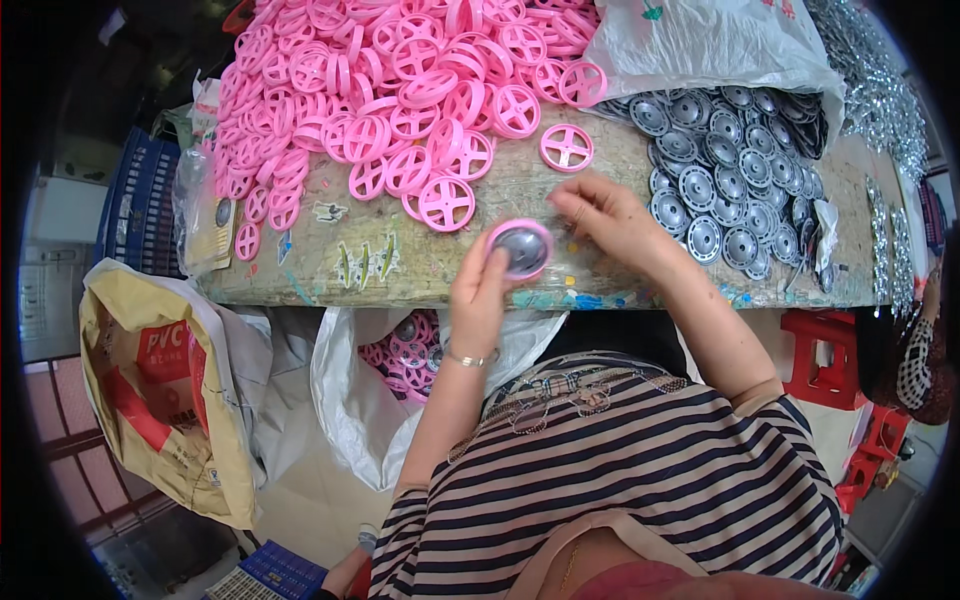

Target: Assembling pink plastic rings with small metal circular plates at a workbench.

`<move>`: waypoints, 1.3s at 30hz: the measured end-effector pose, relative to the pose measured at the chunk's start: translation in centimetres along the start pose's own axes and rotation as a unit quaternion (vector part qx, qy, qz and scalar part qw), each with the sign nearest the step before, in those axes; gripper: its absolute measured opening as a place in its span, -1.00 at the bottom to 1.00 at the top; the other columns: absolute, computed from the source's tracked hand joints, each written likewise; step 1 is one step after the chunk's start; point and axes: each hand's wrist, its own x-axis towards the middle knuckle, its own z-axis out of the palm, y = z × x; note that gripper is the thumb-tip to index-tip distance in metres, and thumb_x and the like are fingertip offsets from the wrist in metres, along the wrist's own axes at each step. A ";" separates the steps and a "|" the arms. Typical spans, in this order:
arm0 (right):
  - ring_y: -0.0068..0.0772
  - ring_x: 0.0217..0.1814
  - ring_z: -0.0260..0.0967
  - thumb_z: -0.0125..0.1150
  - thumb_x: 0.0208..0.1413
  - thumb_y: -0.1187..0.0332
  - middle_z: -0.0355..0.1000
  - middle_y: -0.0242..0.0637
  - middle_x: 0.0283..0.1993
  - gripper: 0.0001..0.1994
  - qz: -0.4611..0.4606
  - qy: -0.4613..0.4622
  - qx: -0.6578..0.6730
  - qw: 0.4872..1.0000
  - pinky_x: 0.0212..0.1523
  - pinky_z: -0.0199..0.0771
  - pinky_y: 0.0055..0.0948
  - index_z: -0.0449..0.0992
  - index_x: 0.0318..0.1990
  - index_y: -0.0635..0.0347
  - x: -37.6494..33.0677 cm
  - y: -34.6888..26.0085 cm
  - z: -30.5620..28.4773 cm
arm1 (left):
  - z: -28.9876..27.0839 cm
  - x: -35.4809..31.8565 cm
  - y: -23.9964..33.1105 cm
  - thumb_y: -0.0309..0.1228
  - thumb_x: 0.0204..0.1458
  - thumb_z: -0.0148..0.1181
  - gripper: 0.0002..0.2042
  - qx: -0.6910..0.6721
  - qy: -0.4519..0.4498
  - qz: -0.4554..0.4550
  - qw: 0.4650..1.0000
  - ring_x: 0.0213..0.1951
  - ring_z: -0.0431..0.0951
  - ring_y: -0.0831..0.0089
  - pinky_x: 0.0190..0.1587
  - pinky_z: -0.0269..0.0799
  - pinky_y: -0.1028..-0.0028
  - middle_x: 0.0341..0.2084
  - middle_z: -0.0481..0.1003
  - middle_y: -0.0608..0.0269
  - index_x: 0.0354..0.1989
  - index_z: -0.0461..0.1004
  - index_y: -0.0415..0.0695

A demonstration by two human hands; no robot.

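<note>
In the head view, an open white sack hangs below the left hand, holding pink wheels with grey discs set in them. Farther left of that hand stands a tan sack, its mouth gaping. Beyond the right hand, a white plastic bag lies behind loose grey discs. The tan sack carries red printed panels; the plastic bag shows small red and green prints. The left hand grips a pink wheel fitted with a glossy, domed grey disc. The right hand is just beside it, fingers curled narrowly; whether they pinch anything cannot be told. Beyond both hands, smooth pink four-spoked wheels heap on the worn, paint-flecked bench. Silver tinsel glitters far right of the right hand.
</note>
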 end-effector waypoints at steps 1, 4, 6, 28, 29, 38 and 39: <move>-0.52 -0.29 0.33 0.32 0.00 0.37 0.37 -0.33 -0.29 -0.72 -0.096 0.065 -0.119 0.986 -0.26 0.36 -0.52 0.49 -0.16 0.31 0.6 0.3 -0.9 | -1.3 -0.7 -0.4 -0.46 0.24 -0.07 -0.69 0.093 0.067 0.027 0.993 -0.05 0.45 0.47 0.01 0.40 0.50 -0.07 0.44 0.19 0.11 0.33 -0.33; -0.34 -0.22 0.35 0.32 -0.01 0.35 0.37 -0.22 -0.24 -0.70 -0.248 0.147 -0.299 0.910 -0.21 0.37 -0.44 0.47 -0.16 0.33 2.9 1.6 -3.0 | -5.5 -4.1 0.8 -0.39 0.25 -0.07 -0.69 0.228 0.207 0.096 0.946 -0.10 0.44 0.52 -0.05 0.41 0.50 -0.07 0.43 0.19 0.06 0.35 -0.33; -0.17 -0.16 0.35 0.33 -0.06 0.34 0.37 -0.17 -0.22 -0.73 -0.312 0.176 -0.398 0.845 -0.20 0.37 -0.33 0.49 -0.23 0.28 4.5 2.2 -3.8 | -9.3 -6.4 1.5 -0.37 0.25 -0.06 -0.71 0.292 0.247 0.088 0.920 -0.15 0.45 0.53 -0.08 0.39 0.52 -0.11 0.45 0.21 0.00 0.39 -0.33; -0.03 0.04 0.27 0.27 -0.04 0.34 0.37 -0.12 0.00 -0.61 -0.248 0.302 -0.562 0.729 0.02 0.33 -0.23 0.43 -0.02 0.25 4.2 1.9 -12.1 | 2.9 3.1 0.2 -0.40 0.29 -0.20 -0.70 -0.081 -0.026 -0.073 0.994 -0.02 0.51 0.15 -0.09 0.58 0.28 -0.05 0.43 0.00 0.12 0.22 -0.27; -0.01 0.08 0.24 0.27 -0.05 0.33 0.35 -0.11 0.04 -0.58 -0.206 0.293 -0.581 0.731 0.03 0.32 -0.23 0.41 0.00 0.26 4.6 2.0 -12.9 | 2.9 3.1 0.2 -0.40 0.29 -0.20 -0.70 -0.081 -0.024 -0.070 0.994 -0.02 0.51 0.15 -0.09 0.58 0.28 -0.05 0.43 0.00 0.12 0.22 -0.27; -0.64 -0.31 0.37 0.16 0.14 0.39 0.52 -0.44 -0.20 -0.72 -0.208 0.097 -0.203 0.952 -0.25 0.41 -0.54 0.48 0.02 0.18 1.2 -0.2 -3.2 | 2.6 2.8 0.3 -0.46 0.27 -0.13 -0.65 -0.075 -0.046 -0.062 0.994 0.00 0.48 0.28 0.03 0.51 0.29 0.02 0.36 0.07 0.21 0.15 -0.24; -0.60 -0.28 0.36 0.22 0.10 0.41 0.49 -0.39 -0.19 -0.67 -0.172 0.049 -0.126 0.976 -0.22 0.41 -0.54 0.47 0.05 0.19 0.6 0.1 -1.4 | 2.6 2.9 0.1 -0.49 0.26 -0.12 -0.64 -0.085 -0.055 -0.060 0.993 0.01 0.47 0.30 0.04 0.50 0.29 0.03 0.36 0.09 0.22 0.15 -0.24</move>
